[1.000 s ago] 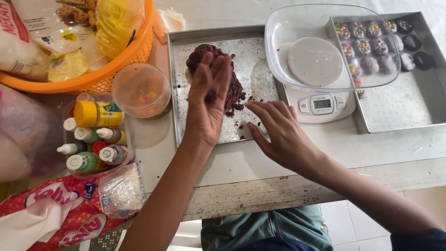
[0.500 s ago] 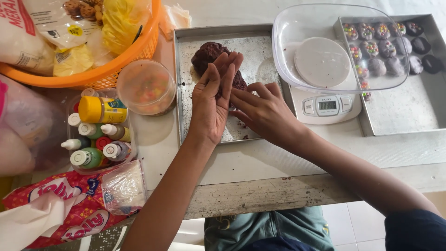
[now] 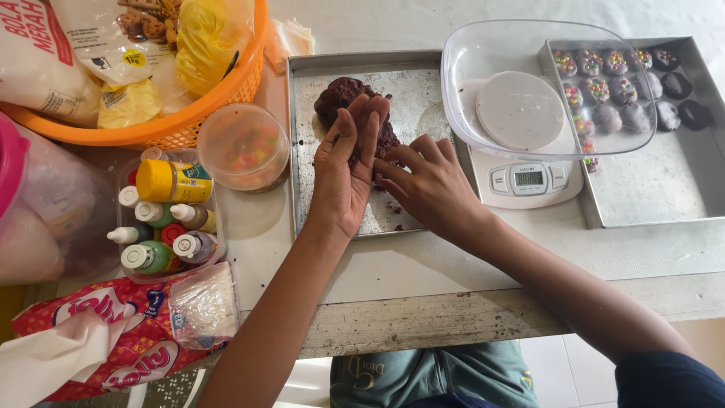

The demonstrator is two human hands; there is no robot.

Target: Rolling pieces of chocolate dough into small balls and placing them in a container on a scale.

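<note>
Dark dough [image 3: 341,94] at frame centre; left hand [image 3: 343,170] flat, right hand [image 3: 430,185] fingers curled, grip hidden; crumbs might scatter off the tray [image 3: 408,83].

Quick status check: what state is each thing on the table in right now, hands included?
Dough lump: dark, unshaped, on the metal tray.
Left hand: open, palm turned up, against the dough.
Right hand: fingers on the dough.
Scale: display lit, clear bowl on it, empty.
Second tray: holds decorated balls.
Sprinkle tub: uncovered.
</note>
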